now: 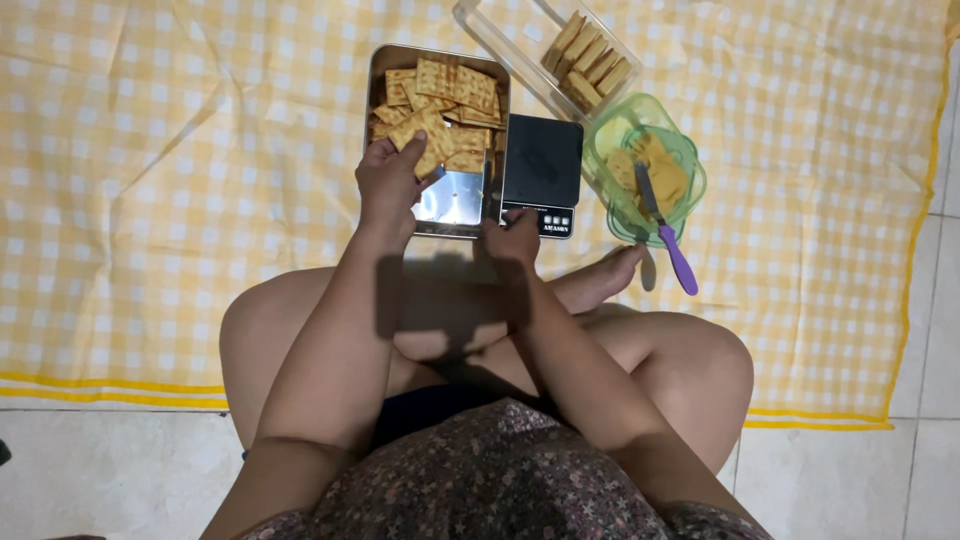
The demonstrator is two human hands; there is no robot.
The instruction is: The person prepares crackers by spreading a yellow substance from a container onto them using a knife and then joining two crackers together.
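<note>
1. A yellow and white checked cloth (180, 150) is spread on the tiled floor (90, 470), and all the things lie near the far edge of the cloth, in front of the crossed legs of the person.
2. A metal tray (455, 200) stands near the middle of the far edge, with its long axis going away from the person. The far part is filled with square crackers (455, 95); the near part is bare and shiny.
3. A black kitchen scale (541, 160) stands just beside the tray, on its right.
4. Further right there is a green container (600, 140) with yellow spread, and a knife with purple handle (672, 245) leans over its near rim.
5. A clear box (500, 30) with stacked crackers lies at the far edge, behind the scale.
6. The left hand (388, 185) is over the tray and is closed on one cracker (420, 135), which points away from the person, at the near border of the cracker pile. This hand is the nearer one to the crackers.
7. The right hand (515, 235) rests at the near edge of the scale, holding nothing as far as I can see; I cannot tell how its fingers stand.
</note>
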